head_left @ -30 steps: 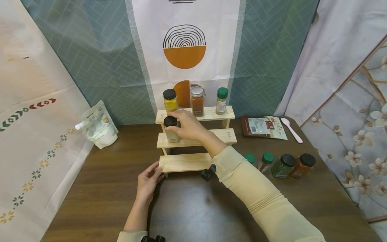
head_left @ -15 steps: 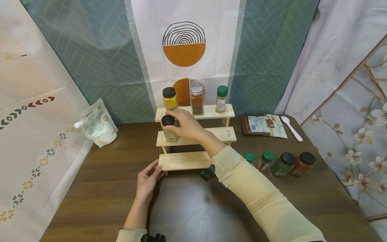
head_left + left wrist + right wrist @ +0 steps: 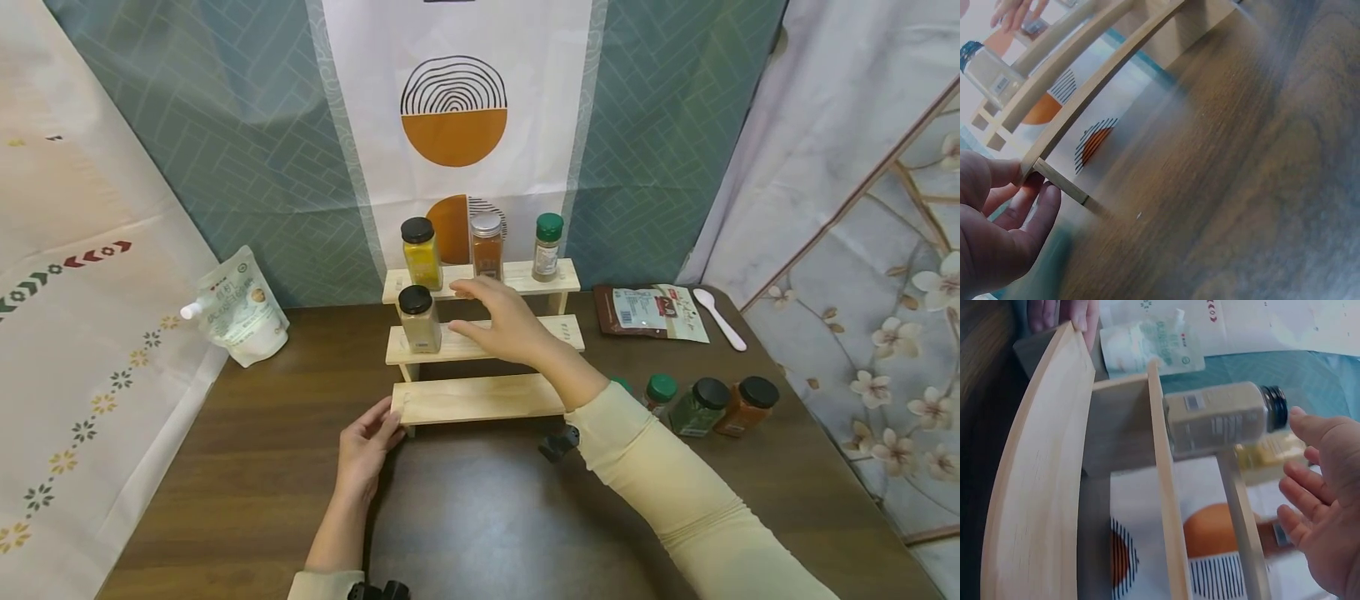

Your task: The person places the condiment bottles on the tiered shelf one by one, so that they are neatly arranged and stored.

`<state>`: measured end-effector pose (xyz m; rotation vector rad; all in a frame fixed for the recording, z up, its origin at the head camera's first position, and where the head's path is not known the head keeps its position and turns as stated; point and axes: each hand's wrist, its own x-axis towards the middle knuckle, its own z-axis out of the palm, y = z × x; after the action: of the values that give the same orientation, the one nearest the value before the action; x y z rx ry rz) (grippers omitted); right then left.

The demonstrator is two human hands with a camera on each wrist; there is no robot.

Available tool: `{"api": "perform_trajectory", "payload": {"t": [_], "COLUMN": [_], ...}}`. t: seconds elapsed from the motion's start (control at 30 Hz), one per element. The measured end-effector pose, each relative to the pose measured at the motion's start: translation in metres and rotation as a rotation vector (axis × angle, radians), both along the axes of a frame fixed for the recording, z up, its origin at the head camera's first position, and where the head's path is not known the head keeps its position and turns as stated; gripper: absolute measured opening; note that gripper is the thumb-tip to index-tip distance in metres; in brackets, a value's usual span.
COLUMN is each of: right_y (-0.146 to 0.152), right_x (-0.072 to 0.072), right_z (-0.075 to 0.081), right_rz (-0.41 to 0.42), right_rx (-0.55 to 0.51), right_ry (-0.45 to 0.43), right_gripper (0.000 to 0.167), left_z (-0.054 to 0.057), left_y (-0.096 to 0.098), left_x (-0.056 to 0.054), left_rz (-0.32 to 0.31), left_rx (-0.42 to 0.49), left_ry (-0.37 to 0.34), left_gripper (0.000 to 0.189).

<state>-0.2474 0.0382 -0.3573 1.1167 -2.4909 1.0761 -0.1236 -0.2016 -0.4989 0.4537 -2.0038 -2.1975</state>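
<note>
The right hand [image 3: 510,325] has let go of the black-lidded jar of pale spice [image 3: 420,321]. Half a second ago its thumb and fingers were around the jar; now they are spread wide, holding nothing, with a visible gap between them and the glass. The hand has shifted right, over the middle tier. The jar stands upright at the left end of that tier, just in front of the black-lidded yellow jar [image 3: 422,258] on the far, top tier. Its placement looks finished, since it stands without support.

The left hand [image 3: 365,446] has not moved: it pinches the left end of the lowest, near tier of the wooden rack [image 3: 480,398], thumb on the board and fingers beneath, probably to steady it.

Along the top tier, the silver-lidded jar [image 3: 487,242] and the green-capped bottle [image 3: 547,247] stand right of the yellow one. More jars remain on the table [image 3: 247,467] to the right, among them a black-lidded green jar [image 3: 699,408] and a black-lidded orange jar [image 3: 747,407]; the right sleeve partly covers another green cap.
</note>
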Motion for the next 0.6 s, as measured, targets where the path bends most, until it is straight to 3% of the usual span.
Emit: {"api": "perform_trajectory", "payload": {"t": [0.6], "right_y": [0.086], "right_x": [0.013], "right_z": [-0.02], "right_rz": [-0.098], "right_rx": [-0.005], "right_ry": [-0.06], "right_gripper": [0.051], "left_z": [0.0], "left_y": [-0.001], "left_x": [-0.001], "left_rz": [-0.016], "left_rx": [0.006], "left_ry": [-0.015], "left_gripper": [0.039]}}
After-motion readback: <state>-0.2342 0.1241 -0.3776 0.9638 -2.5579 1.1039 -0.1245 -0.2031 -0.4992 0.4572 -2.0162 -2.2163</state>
